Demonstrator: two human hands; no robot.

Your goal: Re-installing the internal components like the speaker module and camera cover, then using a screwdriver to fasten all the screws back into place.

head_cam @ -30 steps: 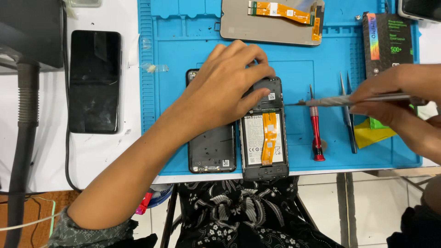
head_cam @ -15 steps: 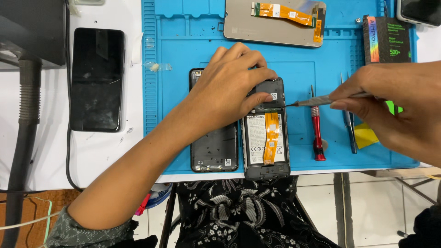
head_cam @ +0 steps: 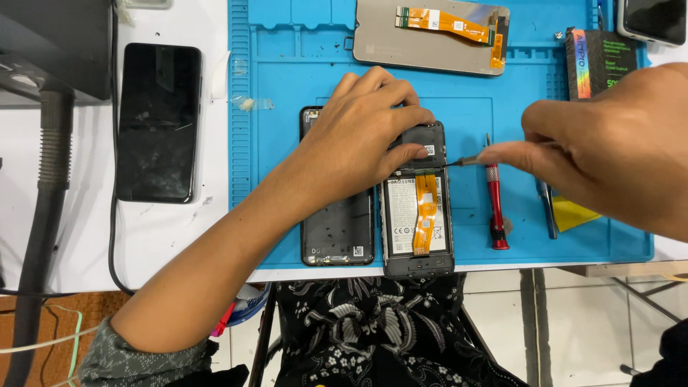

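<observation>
An opened phone (head_cam: pixel 416 215) lies on the blue work mat (head_cam: pixel 287 107), its battery and orange flex cable showing. My left hand (head_cam: pixel 365 136) rests over the phone's upper end, fingers curled down and pressing on it. A black back cover (head_cam: pixel 337 229) lies right beside the phone, partly under my left wrist. My right hand (head_cam: pixel 609 143) pinches a thin metal tool (head_cam: pixel 462 162). Its tip points left and reaches the phone's upper right edge, close to my left fingertips.
A red screwdriver (head_cam: pixel 496 208) and tweezers (head_cam: pixel 548 211) lie right of the phone, with a yellow pick (head_cam: pixel 573 213) beyond. A detached screen panel (head_cam: pixel 430 36) and a black box (head_cam: pixel 602 61) sit at the back. Another black phone (head_cam: pixel 158 122) and a grey hose (head_cam: pixel 43 215) are on the left.
My right hand has moved left with the metal tool, bringing its tip from beyond the screwdriver to the phone's upper right edge. My left hand stays on the phone.
</observation>
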